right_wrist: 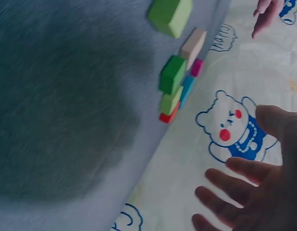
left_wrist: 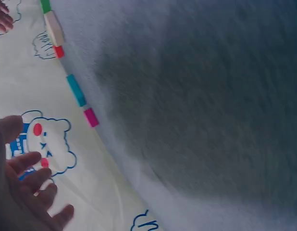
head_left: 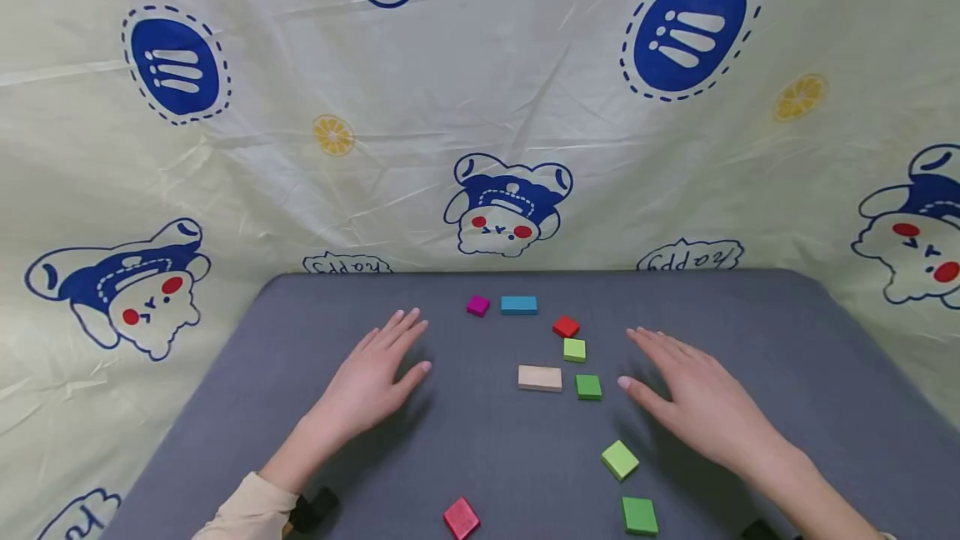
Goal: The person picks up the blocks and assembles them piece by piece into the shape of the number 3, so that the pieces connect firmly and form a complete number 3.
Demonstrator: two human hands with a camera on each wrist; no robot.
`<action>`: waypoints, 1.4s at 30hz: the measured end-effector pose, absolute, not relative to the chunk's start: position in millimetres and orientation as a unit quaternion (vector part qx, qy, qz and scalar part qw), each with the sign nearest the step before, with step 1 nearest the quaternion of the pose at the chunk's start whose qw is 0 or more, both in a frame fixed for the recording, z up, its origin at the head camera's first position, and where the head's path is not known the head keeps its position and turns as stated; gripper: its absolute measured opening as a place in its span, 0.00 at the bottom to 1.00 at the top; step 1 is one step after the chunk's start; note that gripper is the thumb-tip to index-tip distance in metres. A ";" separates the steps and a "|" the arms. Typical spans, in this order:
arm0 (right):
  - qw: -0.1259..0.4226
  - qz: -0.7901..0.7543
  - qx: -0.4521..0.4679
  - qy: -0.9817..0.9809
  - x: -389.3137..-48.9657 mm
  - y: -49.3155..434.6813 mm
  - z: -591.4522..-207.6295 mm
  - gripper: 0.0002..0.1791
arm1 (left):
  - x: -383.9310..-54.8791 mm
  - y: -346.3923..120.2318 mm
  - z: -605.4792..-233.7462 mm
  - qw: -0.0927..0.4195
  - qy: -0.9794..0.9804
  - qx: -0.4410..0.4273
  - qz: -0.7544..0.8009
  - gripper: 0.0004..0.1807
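Note:
Over the left part of the table my left hand (head_left: 372, 379) hovers with its fingers extended, holding nothing. On the other side, my right hand (head_left: 697, 394) is likewise spread and holds nothing. Between them lie a beige block (head_left: 540, 378), a green block (head_left: 588, 387), a lime block (head_left: 574, 350) and a red block (head_left: 566, 327). Farther back sit a magenta block (head_left: 478, 306) and a blue block (head_left: 519, 305). Closer to me are a second lime block (head_left: 619, 460), a second green block (head_left: 639, 516) and a pinkish-red block (head_left: 461, 518). Neither hand touches a block.
The blocks lie on a grey table (head_left: 247, 407) with rounded far corners. Behind its far edge hangs a pale printed cloth (head_left: 420, 207) with bears and blue ovals. A dark wrist device (head_left: 313, 509) sits at the left cuff.

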State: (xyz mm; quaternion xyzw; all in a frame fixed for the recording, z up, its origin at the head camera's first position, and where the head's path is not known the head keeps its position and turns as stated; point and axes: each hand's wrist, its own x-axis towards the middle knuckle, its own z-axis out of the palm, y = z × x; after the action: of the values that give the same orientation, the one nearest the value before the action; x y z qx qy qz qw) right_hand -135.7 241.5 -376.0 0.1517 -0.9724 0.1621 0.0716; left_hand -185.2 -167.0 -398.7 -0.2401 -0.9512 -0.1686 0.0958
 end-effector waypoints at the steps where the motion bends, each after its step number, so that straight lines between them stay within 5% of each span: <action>1: 0.074 0.164 0.154 -0.971 -136.8 243.0 -376.7 0.40 | -188.1 -168.0 -399.3 0.088 -0.948 -0.252 -0.174 0.33; 16: 0.024 0.276 0.176 -0.945 -158.6 241.0 -386.8 0.27 | -227.7 -162.5 -405.4 -0.061 -0.910 -0.331 -0.243 0.35; 26: -0.039 0.317 0.231 -0.919 -177.6 238.4 -405.5 0.27 | -237.5 -131.5 -406.9 -0.112 -0.896 -0.339 -0.265 0.32; 42: -0.053 0.324 0.245 -0.912 -183.8 245.9 -408.5 0.25 | -246.1 -62.4 -423.9 -0.153 -0.865 -0.350 -0.325 0.28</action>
State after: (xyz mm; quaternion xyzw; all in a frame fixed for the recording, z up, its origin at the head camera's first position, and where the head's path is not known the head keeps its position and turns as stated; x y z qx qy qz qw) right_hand -183.8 245.9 -408.5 0.2446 -0.9123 0.3242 -0.0531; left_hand -246.1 -62.4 -423.9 -0.3501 -0.8651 -0.3249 -0.1531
